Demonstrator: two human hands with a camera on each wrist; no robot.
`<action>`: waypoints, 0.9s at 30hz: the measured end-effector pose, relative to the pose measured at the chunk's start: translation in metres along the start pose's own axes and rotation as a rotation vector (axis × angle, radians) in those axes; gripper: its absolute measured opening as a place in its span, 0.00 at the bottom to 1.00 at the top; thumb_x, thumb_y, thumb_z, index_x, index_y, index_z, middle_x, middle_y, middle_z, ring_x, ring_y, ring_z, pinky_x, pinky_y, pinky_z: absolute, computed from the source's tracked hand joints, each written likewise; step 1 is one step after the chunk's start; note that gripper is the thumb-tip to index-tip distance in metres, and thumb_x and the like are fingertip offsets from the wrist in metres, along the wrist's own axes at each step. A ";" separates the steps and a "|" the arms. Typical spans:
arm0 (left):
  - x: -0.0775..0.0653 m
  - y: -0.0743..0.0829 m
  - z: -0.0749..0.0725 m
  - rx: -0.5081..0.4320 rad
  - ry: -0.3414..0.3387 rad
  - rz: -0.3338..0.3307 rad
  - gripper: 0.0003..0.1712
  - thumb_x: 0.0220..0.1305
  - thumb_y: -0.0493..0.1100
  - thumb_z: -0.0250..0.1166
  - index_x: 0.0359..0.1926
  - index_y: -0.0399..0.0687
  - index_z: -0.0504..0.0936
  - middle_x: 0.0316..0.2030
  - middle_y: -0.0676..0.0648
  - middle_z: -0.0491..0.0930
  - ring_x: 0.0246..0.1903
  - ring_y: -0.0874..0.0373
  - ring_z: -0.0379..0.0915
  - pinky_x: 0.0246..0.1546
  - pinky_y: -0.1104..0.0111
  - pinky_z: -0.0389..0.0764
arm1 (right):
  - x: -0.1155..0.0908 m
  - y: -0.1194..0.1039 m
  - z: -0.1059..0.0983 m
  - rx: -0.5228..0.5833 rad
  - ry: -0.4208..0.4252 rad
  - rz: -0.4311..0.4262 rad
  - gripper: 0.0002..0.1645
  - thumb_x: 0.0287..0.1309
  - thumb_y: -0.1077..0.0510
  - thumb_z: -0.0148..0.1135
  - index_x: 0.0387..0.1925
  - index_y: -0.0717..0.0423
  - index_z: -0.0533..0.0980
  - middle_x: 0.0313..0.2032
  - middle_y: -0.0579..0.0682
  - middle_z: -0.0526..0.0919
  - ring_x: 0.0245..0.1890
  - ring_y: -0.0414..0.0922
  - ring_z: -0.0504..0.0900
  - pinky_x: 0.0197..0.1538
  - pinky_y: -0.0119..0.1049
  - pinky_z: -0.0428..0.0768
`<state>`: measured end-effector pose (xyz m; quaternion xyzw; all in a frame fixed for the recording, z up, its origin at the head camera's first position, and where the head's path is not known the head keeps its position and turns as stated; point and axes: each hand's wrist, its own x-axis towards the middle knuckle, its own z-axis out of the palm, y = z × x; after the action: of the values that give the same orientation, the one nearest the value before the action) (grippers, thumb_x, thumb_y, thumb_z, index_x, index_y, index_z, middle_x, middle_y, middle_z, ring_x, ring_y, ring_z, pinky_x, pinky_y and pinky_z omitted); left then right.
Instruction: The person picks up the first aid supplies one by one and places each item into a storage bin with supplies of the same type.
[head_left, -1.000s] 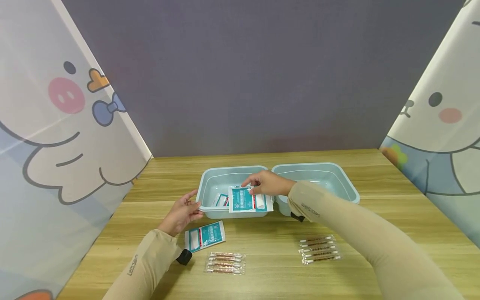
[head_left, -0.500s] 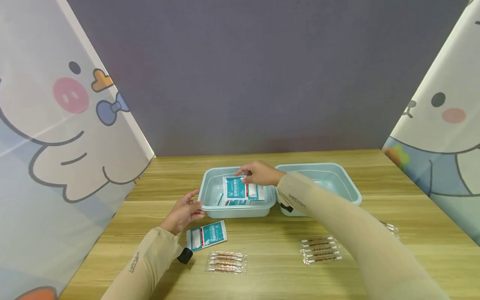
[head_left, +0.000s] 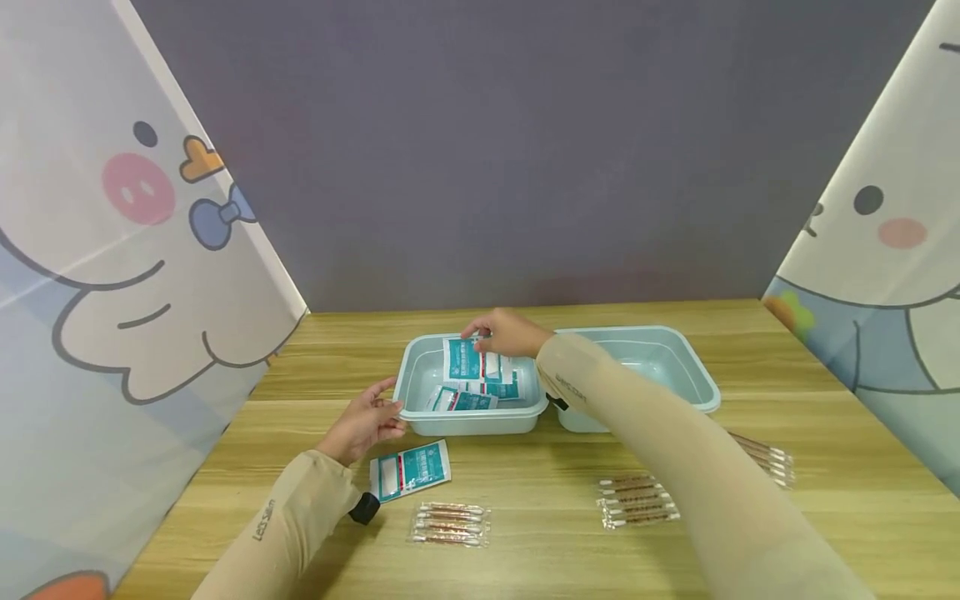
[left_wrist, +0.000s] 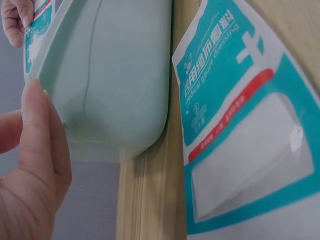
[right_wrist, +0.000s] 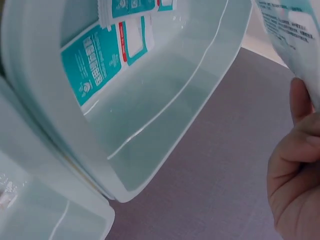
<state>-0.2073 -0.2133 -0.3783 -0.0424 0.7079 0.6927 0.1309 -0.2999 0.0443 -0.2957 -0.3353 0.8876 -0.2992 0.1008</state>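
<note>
My right hand (head_left: 513,332) pinches a teal-and-white gauze dressing packet (head_left: 461,360) by its upper edge, over the back of the left pale-blue plastic bin (head_left: 472,427). In the right wrist view, the raised held packet (right_wrist: 292,30) shows its printed back. Below it, two more gauze packets lie in the bin, one at the front (head_left: 468,402) and one behind it (head_left: 508,390). My left hand (head_left: 360,425) grips the bin's left front corner, thumb at the rim. Close to that wrist, another gauze packet (left_wrist: 215,65) lies face up on the table.
A second pale-blue bin (head_left: 697,367) stands right beside the first. Clear packs of brown-stemmed cotton swabs lie on the table: one at front left (head_left: 448,525), one at centre right (head_left: 633,502), and one (head_left: 768,457) partly behind my right sleeve. A grey panel (head_left: 525,167) rises behind.
My right hand has carried the gauze packet from the bin's front rim towards its back, slightly left. More of the packets inside shows now. The left hand has stayed at the corner.
</note>
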 end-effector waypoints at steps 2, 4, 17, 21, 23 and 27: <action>-0.001 0.001 0.000 -0.004 0.001 0.001 0.34 0.72 0.30 0.49 0.74 0.38 0.46 0.34 0.45 0.70 0.22 0.63 0.74 0.26 0.74 0.81 | 0.003 0.002 -0.001 -0.012 -0.007 0.003 0.16 0.62 0.64 0.61 0.52 0.56 0.80 0.46 0.52 0.83 0.44 0.46 0.78 0.48 0.37 0.79; -0.001 0.001 0.000 0.001 -0.001 0.001 0.34 0.72 0.30 0.49 0.74 0.38 0.46 0.34 0.45 0.70 0.22 0.63 0.74 0.26 0.74 0.81 | 0.004 0.003 -0.002 -0.036 -0.018 0.006 0.16 0.63 0.63 0.60 0.52 0.57 0.80 0.43 0.52 0.83 0.39 0.44 0.78 0.44 0.34 0.79; -0.001 -0.002 0.000 0.018 0.007 -0.006 0.35 0.72 0.31 0.50 0.74 0.38 0.45 0.34 0.45 0.70 0.23 0.62 0.74 0.26 0.73 0.82 | 0.014 0.008 0.001 -0.148 -0.110 0.027 0.24 0.65 0.70 0.50 0.61 0.56 0.74 0.61 0.57 0.73 0.45 0.49 0.77 0.45 0.36 0.79; -0.001 -0.001 0.000 0.019 0.007 -0.004 0.35 0.72 0.31 0.50 0.74 0.38 0.45 0.34 0.45 0.70 0.22 0.62 0.73 0.26 0.74 0.81 | 0.015 0.008 0.006 -0.207 -0.151 0.050 0.30 0.63 0.70 0.54 0.66 0.52 0.68 0.54 0.58 0.77 0.48 0.50 0.76 0.51 0.39 0.78; -0.002 -0.001 0.000 0.019 0.003 -0.002 0.35 0.72 0.31 0.50 0.74 0.38 0.45 0.34 0.45 0.70 0.22 0.62 0.73 0.25 0.74 0.81 | 0.015 0.007 0.007 -0.221 -0.164 0.072 0.34 0.62 0.69 0.57 0.68 0.50 0.66 0.45 0.56 0.79 0.43 0.48 0.76 0.47 0.37 0.78; -0.002 -0.001 0.000 0.018 -0.003 0.001 0.35 0.72 0.31 0.49 0.74 0.37 0.45 0.33 0.45 0.69 0.22 0.62 0.73 0.25 0.74 0.81 | 0.013 0.005 0.008 -0.199 -0.193 0.107 0.35 0.60 0.69 0.61 0.68 0.49 0.66 0.35 0.52 0.75 0.30 0.42 0.71 0.30 0.30 0.74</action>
<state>-0.2056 -0.2135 -0.3786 -0.0400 0.7138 0.6866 0.1320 -0.3092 0.0353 -0.3043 -0.3229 0.9158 -0.1701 0.1676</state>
